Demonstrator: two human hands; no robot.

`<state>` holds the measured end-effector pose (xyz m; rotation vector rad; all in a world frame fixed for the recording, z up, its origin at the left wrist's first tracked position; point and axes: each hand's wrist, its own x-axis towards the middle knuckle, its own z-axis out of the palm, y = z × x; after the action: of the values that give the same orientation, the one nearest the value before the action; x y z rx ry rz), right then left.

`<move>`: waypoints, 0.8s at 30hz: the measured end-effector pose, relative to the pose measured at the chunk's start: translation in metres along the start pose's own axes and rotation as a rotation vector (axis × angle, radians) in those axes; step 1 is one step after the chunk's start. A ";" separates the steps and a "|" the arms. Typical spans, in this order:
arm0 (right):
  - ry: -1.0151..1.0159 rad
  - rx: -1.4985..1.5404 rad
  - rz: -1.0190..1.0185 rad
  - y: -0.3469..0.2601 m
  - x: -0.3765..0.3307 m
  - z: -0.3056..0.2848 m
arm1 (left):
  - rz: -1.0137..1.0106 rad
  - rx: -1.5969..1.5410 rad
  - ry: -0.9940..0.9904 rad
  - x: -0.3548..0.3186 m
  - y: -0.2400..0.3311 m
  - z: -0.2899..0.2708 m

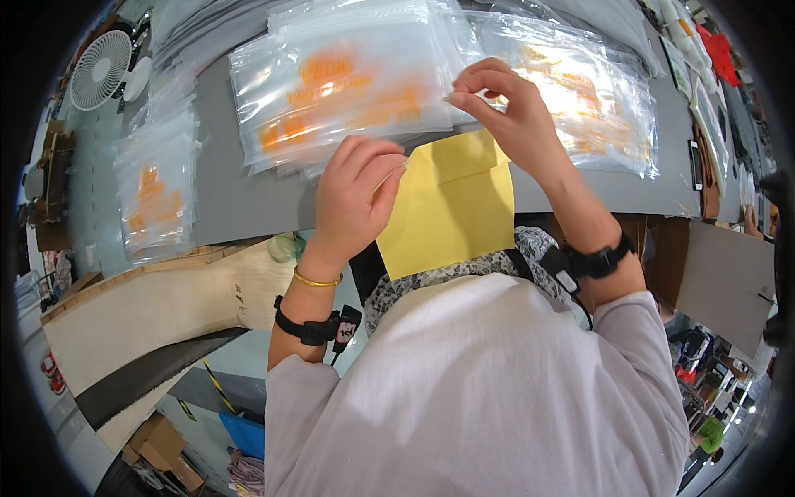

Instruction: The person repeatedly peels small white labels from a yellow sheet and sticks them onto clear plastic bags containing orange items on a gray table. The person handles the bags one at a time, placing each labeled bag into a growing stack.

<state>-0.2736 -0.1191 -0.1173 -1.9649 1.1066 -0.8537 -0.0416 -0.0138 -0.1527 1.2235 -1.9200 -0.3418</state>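
- The yellow fabric piece [455, 211] lies on the near side of the large printed clear-bag stack [339, 87], overhanging the near edge of the desk [228, 195].
- Left hand [358, 186], at the stack's near edge: curled fingers appear to pinch the fabric's upper left corner.
- Right hand [513, 112], at the stack's right side: thumb and index tips nearly meet; cannot tell whether they grip anything thin.
- The fabric is probably light, limp, easily creased and not fragile; its upper corners look the best hold.
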 end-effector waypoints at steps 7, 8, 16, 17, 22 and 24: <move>-0.195 0.050 0.199 0.052 0.026 0.048 | 0.126 0.119 -0.229 0.016 -0.023 0.017; -0.168 0.013 0.221 0.053 0.022 0.050 | 0.136 0.123 -0.223 0.013 -0.025 0.019; -0.054 -0.101 0.118 0.046 0.009 0.055 | 0.151 0.193 -0.241 0.011 -0.019 0.020; -0.052 -0.114 0.122 0.046 0.009 0.057 | 0.157 0.201 -0.231 0.012 -0.018 0.020; -0.015 -0.424 -0.108 0.042 0.002 0.060 | 0.144 0.190 -0.264 0.014 -0.018 0.021; -0.021 -0.656 -0.196 0.036 0.004 0.054 | 0.129 0.186 -0.271 0.013 -0.019 0.022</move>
<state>-0.2433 -0.1222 -0.1742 -2.6456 1.3086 -0.6046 -0.0487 -0.0379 -0.1716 1.2133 -2.2956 -0.2771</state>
